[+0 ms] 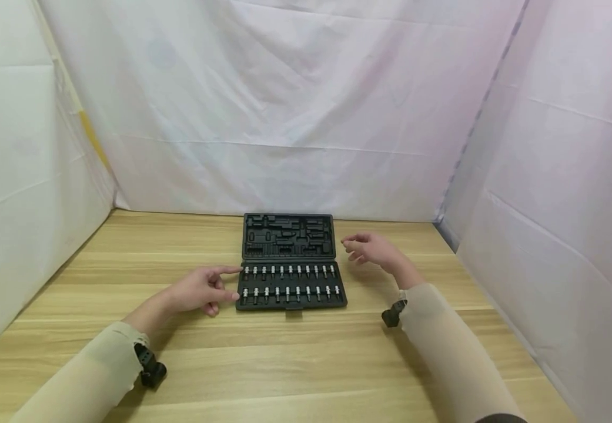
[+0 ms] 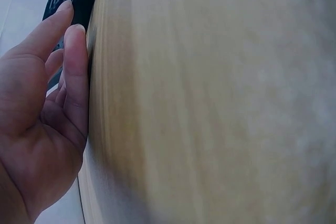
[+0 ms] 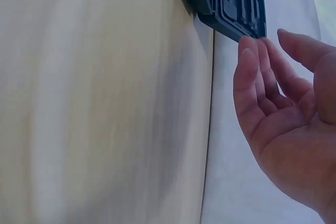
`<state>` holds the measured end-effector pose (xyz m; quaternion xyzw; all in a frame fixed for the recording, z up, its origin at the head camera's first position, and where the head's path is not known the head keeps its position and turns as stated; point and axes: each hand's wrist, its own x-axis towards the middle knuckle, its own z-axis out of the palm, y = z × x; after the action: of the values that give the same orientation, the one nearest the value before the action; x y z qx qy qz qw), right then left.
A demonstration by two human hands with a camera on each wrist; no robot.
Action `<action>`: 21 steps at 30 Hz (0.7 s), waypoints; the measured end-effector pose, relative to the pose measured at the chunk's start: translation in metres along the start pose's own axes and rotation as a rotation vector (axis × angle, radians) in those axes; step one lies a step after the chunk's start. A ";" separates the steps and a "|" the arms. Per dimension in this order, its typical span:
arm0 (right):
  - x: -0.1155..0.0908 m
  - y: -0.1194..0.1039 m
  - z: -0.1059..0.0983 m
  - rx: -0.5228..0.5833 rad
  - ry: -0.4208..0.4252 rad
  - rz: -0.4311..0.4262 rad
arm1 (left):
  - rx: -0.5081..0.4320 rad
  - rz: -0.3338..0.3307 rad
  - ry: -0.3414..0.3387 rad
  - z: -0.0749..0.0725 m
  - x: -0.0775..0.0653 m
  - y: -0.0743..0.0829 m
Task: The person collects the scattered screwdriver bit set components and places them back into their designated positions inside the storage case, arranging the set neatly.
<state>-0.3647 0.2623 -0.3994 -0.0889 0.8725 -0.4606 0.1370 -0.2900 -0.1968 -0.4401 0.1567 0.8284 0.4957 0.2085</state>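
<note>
A black socket bit case [image 1: 294,315] lies unfolded on the table, its moulded lid [image 1: 288,237] at the far side. Two rows of silver-topped socket bits [image 1: 287,294] fill its near half. My left hand [image 1: 202,290] is at the case's left side, index finger and thumb stretched out right at its edge, the other fingers bent under. In the left wrist view, the fingertips [image 2: 79,29] overlap the dark case. Beside the lid's right edge hovers my right hand [image 1: 373,249], fingers loosely bent and nothing in them.
The wood-grain table [image 1: 263,370] stretches out around the case. White cloth hangs behind it [image 1: 284,117] and along both sides. Each sleeved wrist carries a small black camera, the left one [image 1: 152,371] low over the table.
</note>
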 end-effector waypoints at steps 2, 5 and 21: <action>0.008 0.000 0.001 0.033 0.015 0.003 | -0.001 -0.001 0.000 0.000 0.001 0.000; 0.020 0.000 0.003 0.094 0.031 0.007 | -0.003 -0.003 0.000 0.000 0.001 0.000; 0.051 0.000 0.028 0.424 0.037 -0.008 | -0.011 0.008 -0.009 0.000 0.000 0.000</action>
<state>-0.4042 0.2266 -0.4224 -0.0533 0.7581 -0.6358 0.1345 -0.2903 -0.1966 -0.4404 0.1612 0.8241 0.5003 0.2109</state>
